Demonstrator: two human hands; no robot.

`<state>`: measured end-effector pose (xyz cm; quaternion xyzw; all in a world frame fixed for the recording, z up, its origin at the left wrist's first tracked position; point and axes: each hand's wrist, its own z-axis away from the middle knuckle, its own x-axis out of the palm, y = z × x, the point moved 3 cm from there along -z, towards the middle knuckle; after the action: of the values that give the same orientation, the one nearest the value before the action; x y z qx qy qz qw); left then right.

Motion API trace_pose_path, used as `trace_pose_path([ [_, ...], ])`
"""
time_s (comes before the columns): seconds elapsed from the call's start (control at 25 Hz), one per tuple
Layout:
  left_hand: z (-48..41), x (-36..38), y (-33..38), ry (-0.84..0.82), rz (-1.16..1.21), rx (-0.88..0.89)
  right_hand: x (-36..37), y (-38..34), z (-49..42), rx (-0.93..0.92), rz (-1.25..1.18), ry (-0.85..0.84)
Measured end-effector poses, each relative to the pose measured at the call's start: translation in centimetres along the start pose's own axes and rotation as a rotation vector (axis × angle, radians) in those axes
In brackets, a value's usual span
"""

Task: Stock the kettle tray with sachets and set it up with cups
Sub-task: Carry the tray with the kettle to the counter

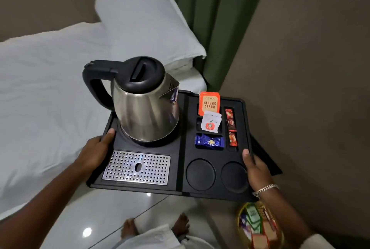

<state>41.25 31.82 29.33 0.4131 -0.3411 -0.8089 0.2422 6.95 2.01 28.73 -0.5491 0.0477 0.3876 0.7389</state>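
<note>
Left hand (pixel 96 144) and right hand (pixel 254 166) grip the tray (pixel 180 168) edges (kettle (pixel 144 106) aboard); bed (pixel 40 98) left, sachet basket (pixel 260 226) below.

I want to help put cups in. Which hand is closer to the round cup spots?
The right hand. It grips the tray's right edge, right beside the two empty round cup spots. The left hand holds the opposite edge, by the kettle. Either would have to let go first.

Basket (pixel 260 226) blurred, contents unreadable, perhaps sachets; fingers (pixel 258 165) under tray (pixel 180 188) edge hidden.
</note>
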Motion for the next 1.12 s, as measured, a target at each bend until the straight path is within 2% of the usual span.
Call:
trace_pose_path([
  [0.32,6.5,-15.2,-8.5,0.244,0.274,-0.102,11.3,-10.2,4.3,-0.19,0.042,-0.244],
  [0.64,12.6,-28.7,-17.9,0.453,0.381,-0.204,25.5,-19.7,11.5,-0.478,0.304,-0.412],
  [0.92,16.6,-39.9,-25.9,0.731,0.446,-0.303,41.0,-27.0,18.1,-0.668,0.417,-0.609],
  [1.12,17.6,-47.2,-31.5,0.844,0.452,-0.362,52.9,-31.4,22.5,-0.793,0.472,-0.709],
])
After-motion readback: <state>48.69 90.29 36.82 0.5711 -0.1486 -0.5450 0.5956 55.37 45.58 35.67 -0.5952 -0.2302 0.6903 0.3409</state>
